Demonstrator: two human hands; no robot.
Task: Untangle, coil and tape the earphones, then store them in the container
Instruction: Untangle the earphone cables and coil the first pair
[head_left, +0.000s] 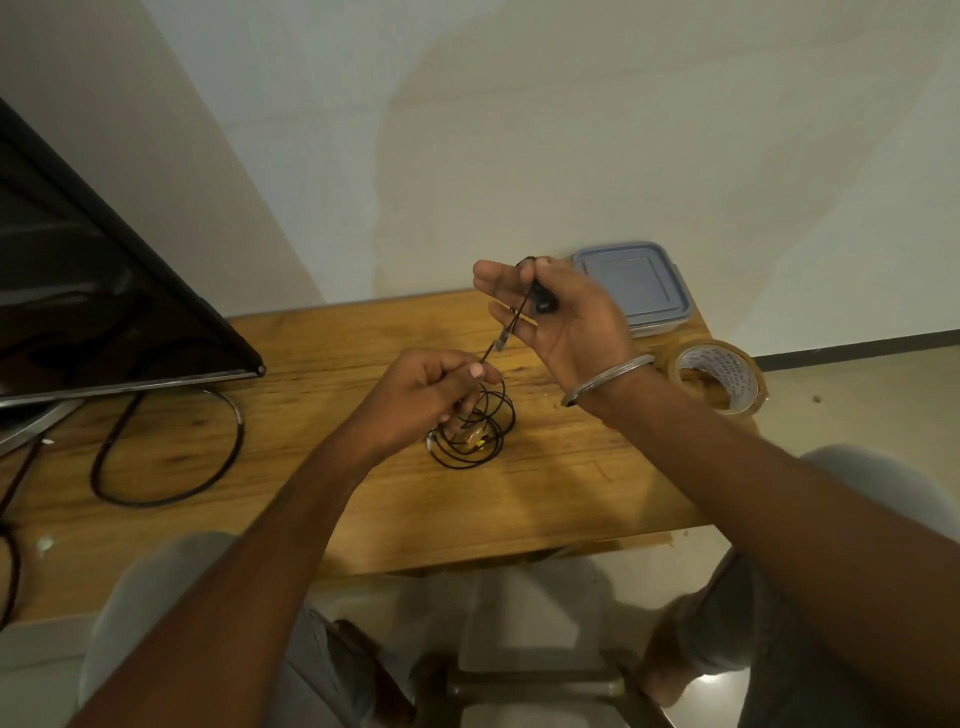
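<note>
Black earphones (480, 436) lie in loose loops on the wooden table (545, 483), with a yellowish bit among the loops. My left hand (431, 389) pinches the cable just above the loops. From there the cable runs taut up to my right hand (556, 312), which is raised palm up and holds a black earbud under the thumb. A small inline piece (500, 344) hangs on the cable between my hands. The container (636, 286), clear with a grey-blue lid on, stands at the table's far right corner. A roll of clear tape (719, 382) stands at the right edge.
A dark monitor (93, 291) tilts over the table's left side, and a thick black cable (171, 452) loops on the table below it. The white wall runs just behind the table. My knees and a stool show under the near edge.
</note>
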